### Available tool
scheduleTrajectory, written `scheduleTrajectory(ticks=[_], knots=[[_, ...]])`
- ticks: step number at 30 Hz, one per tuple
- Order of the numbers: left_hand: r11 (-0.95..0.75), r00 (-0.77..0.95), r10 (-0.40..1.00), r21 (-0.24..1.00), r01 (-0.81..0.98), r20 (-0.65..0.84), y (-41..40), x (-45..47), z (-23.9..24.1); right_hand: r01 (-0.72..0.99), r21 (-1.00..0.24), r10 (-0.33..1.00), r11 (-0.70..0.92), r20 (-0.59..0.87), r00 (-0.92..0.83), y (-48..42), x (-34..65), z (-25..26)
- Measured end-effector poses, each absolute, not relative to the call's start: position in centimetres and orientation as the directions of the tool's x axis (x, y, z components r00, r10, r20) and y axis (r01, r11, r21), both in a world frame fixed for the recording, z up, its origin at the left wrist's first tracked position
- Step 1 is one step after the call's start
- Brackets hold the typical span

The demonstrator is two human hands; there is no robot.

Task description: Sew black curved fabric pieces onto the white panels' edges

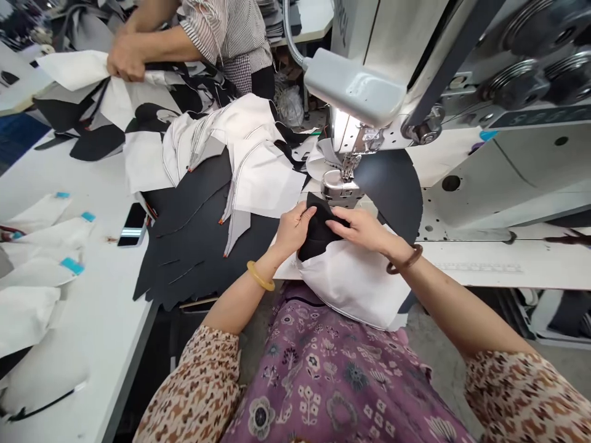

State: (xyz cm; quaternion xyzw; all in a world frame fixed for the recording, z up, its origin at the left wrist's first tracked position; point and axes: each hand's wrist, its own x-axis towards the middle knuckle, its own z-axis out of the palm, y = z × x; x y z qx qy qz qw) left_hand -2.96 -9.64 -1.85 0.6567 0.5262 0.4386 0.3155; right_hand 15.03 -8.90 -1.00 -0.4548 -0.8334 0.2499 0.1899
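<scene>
Head view: L hand (294,231) and R hand (360,229) half-open, fingers pinching black fabric piece (318,234) on white fabric (351,286), just beside sewing machine presser foot (337,187).

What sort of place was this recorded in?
Probably a garment sewing workshop: an industrial sewing machine, a white worktable spread with cut black and white fabric panels, and a co-worker handling more.

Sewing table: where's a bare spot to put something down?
Bare tabletop lies between the phone and the white cloth pieces. The machine bed is bare right of the right hand. The presser foot is crowded with black fabric.
</scene>
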Motion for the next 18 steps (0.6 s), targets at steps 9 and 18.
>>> scheduleTrajectory(ticks=[9, 18], knots=[[-0.323, 0.152, 0.945, 0.898, 0.3, 0.289, -2.0, -0.8, -0.6, 0.891, -0.438, 0.991, 0.121, 0.11, -0.08, -6.0, 14.7, 1.6], [-0.66, 0.713, 0.644, 0.672, 0.335, 0.278, 0.1, -3.3, 0.7, 0.948, -0.317, 0.995, 0.03, 0.096, 0.001, -6.5, 15.3, 1.0]])
